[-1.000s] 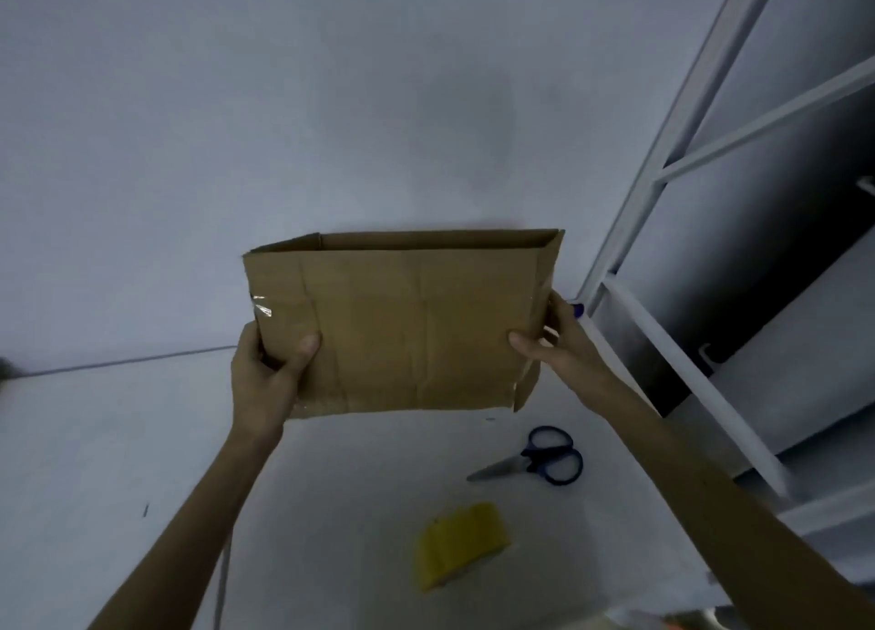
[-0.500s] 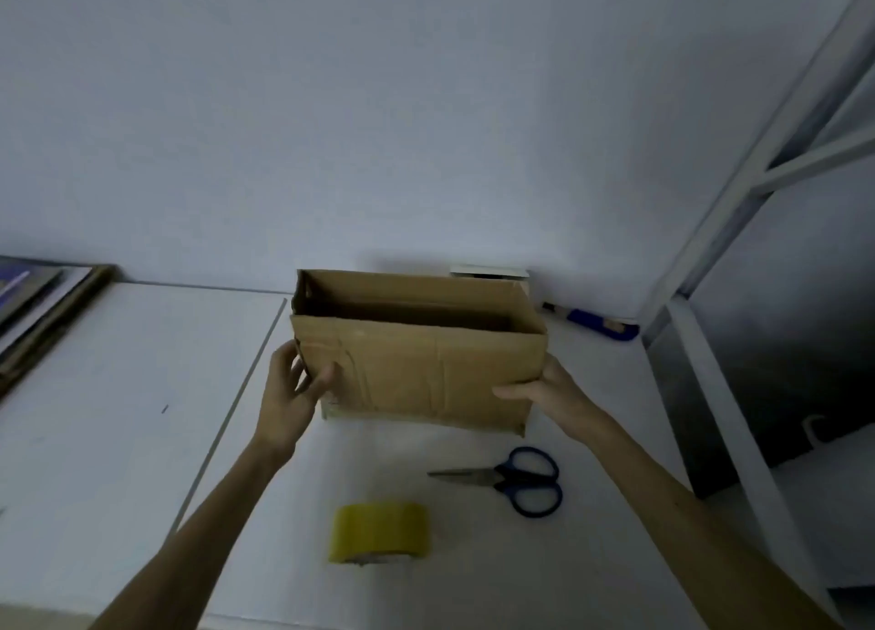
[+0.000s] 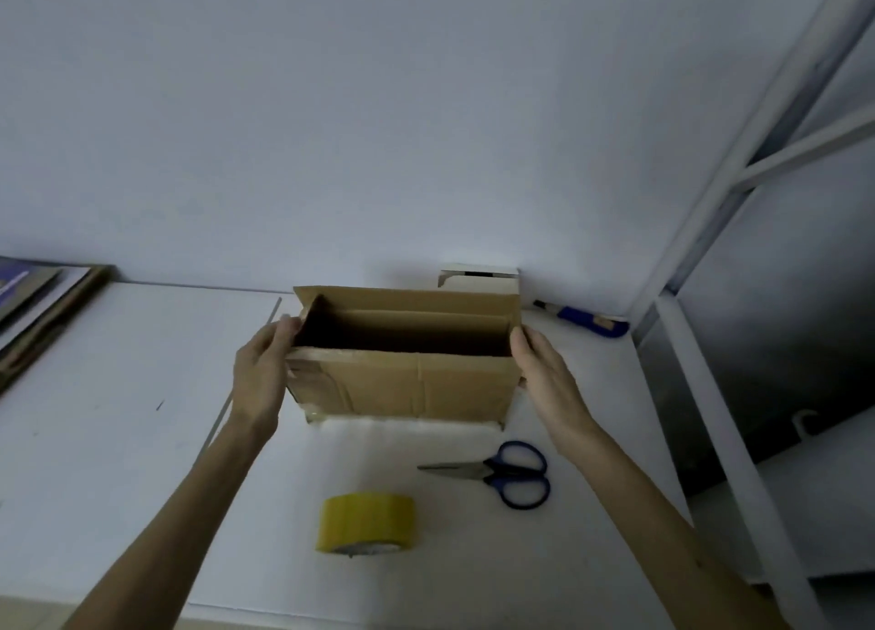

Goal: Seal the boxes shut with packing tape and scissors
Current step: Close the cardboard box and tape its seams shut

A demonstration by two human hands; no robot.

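A brown cardboard box (image 3: 402, 383) stands upright on the white table (image 3: 118, 440), its top open and the inside dark. My left hand (image 3: 263, 373) lies flat against the box's left end, fingertips touching the top rim. My right hand (image 3: 544, 373) presses on the right end, thumb at the near top corner. Old clear tape shows on the box's front left. A yellow roll of packing tape (image 3: 367, 523) lies in front of the box. Blue-handled scissors (image 3: 502, 471) lie shut to its right, blades pointing left.
Behind the box sits a small white box (image 3: 478, 279) against the wall, with a blue-handled tool (image 3: 587, 321) beside it. A stack of books (image 3: 38, 307) lies at the far left. A white metal rack (image 3: 710, 392) borders the table on the right.
The box came down from mid-air onto the table with its open top facing up. Both hands shifted from gripping its front to its two ends.
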